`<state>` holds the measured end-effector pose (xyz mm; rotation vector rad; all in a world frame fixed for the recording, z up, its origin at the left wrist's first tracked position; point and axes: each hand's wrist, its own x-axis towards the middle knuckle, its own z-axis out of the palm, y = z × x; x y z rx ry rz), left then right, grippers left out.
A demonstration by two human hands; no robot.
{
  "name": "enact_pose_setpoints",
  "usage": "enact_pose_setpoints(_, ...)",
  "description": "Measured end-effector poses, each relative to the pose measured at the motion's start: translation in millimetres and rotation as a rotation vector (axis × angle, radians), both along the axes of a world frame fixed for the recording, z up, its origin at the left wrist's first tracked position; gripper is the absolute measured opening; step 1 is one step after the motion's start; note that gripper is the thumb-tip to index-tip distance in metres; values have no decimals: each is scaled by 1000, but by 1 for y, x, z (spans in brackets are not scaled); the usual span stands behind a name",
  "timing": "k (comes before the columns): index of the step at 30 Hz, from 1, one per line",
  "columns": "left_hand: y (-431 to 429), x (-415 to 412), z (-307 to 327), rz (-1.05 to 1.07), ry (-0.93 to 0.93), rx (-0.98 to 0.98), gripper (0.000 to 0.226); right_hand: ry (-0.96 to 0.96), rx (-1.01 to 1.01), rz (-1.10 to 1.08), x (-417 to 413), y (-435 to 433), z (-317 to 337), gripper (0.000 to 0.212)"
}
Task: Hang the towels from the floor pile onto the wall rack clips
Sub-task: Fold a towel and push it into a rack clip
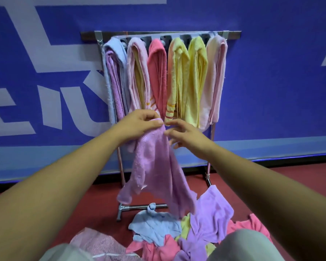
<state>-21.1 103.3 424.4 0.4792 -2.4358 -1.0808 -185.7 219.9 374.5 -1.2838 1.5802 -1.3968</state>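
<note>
A lilac towel (154,166) hangs in front of me, pinched at its top edge by my left hand (139,125). My right hand (184,131) is just to the right of that edge with fingers spread and loosely bent, touching or nearly touching the cloth. Behind stands the metal towel rack (158,34) against the blue wall, holding several hanging towels: blue and lilac (114,76), pale pink (137,72), coral (158,72), yellow (186,76) and light pink (215,76). The floor pile (177,232) lies below, with blue, lilac, pink and yellow towels.
The rack's chrome legs and foot bar (139,206) stand on the red floor (64,200). My knees in grey trousers (245,245) are at the bottom edge, either side of the pile. A pink textured cloth (98,243) lies bottom left.
</note>
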Motion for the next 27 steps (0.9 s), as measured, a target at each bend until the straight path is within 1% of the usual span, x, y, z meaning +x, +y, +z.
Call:
enact_pose_setpoints(1,2,-3,1,-18,-22,-30,16,37,-7,43,4,-1,3,34)
enact_pose_setpoints(3,1,-4,-2,-8,-30,-59,16,223,-8,89,6,-4,4,17)
enact_pose_setpoints(4,-2,-1,-4,15,-25,-48,17,304,-11,71,5,-6,5,16)
enact_pose_setpoints(5,-6,4,-7,36,-33,-35,19,334,-27,32,5,-6,8,20)
enact_pose_setpoints(6,-12,9,-9,64,-89,-48,24,319,-58,-25,2,-7,11,21)
enact_pose_setpoints(8,-21,23,-17,99,-288,-136,29,213,-147,-161,-3,-5,22,22)
enact_pose_setpoints(9,-24,29,-22,111,-303,-130,24,187,-180,-235,-7,-4,26,24)
enact_pose_setpoints(10,-27,34,-28,112,-223,-14,13,210,-184,-288,-13,-4,27,28)
enact_pose_setpoints(11,-25,38,-29,116,-68,199,2,260,-161,-311,-16,-1,28,32)
enact_pose_setpoints(12,-26,40,-31,121,94,407,12,322,-124,-293,-19,-1,26,35)
enact_pose_setpoints(13,-25,41,-29,119,247,579,18,376,-72,-259,-18,0,23,35)
enact_pose_setpoints(14,-27,40,-28,138,304,619,20,411,-24,-213,-18,-2,19,32)
enact_pose_setpoints(15,-25,38,-25,150,306,614,20,420,8,-168,-14,-3,15,26)
enact_pose_setpoints(16,-24,33,-22,152,273,557,20,403,14,-117,-11,-7,11,21)
enact_pose_setpoints(17,-20,29,-18,151,227,509,20,352,3,-55,-6,-10,9,14)
enact_pose_setpoints(19,-14,21,-10,136,128,341,23,192,-34,67,4,-16,7,3)
enact_pose_setpoints(21,-10,18,-4,171,21,106,22,82,-64,120,14,-21,12,23)
enact_pose_setpoints(22,-10,17,-2,183,-2,33,22,88,-74,115,18,-23,14,29)
enact_pose_setpoints(25,-13,19,-2,196,-16,-16,25,203,-108,51,23,-28,18,26)
enact_pose_setpoints(27,-15,23,-3,180,-27,-11,23,276,-128,-16,21,-29,21,34)
